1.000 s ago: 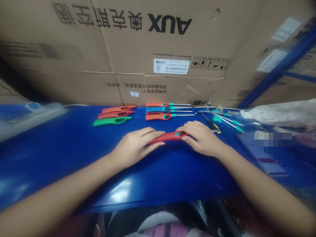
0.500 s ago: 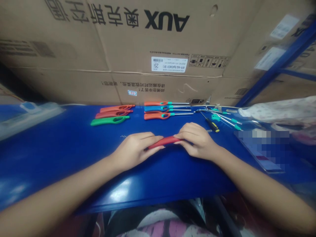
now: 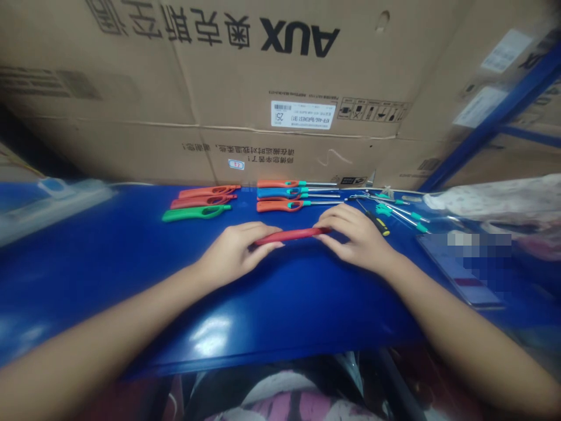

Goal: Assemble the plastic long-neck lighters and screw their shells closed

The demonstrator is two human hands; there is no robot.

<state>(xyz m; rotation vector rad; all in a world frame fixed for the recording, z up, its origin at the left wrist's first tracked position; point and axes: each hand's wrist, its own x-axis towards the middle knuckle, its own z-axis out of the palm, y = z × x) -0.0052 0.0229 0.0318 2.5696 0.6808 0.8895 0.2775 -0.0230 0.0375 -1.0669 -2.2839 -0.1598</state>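
My left hand [image 3: 234, 251] and my right hand [image 3: 353, 234] each pinch one end of a long red plastic handle [image 3: 291, 235], holding it level just above the blue table [image 3: 131, 263]. Fingers of both hands are closed around its ends. Behind it lie three complete lighters [image 3: 289, 195] with metal rods, orange and blue, side by side. To their left lie three bare handles: two orange-red handles [image 3: 205, 196] and a green one [image 3: 195, 213].
A black and yellow screwdriver [image 3: 376, 222] and several metal rods with teal ends [image 3: 401, 211] lie at the right. A large cardboard box [image 3: 263, 88] walls off the back. A flat dark object [image 3: 460, 266] and a cloth [image 3: 495, 202] lie at far right.
The red handle has been turned about its long axis, so its teal button no longer shows, and both hands have shifted slightly away from me with it.
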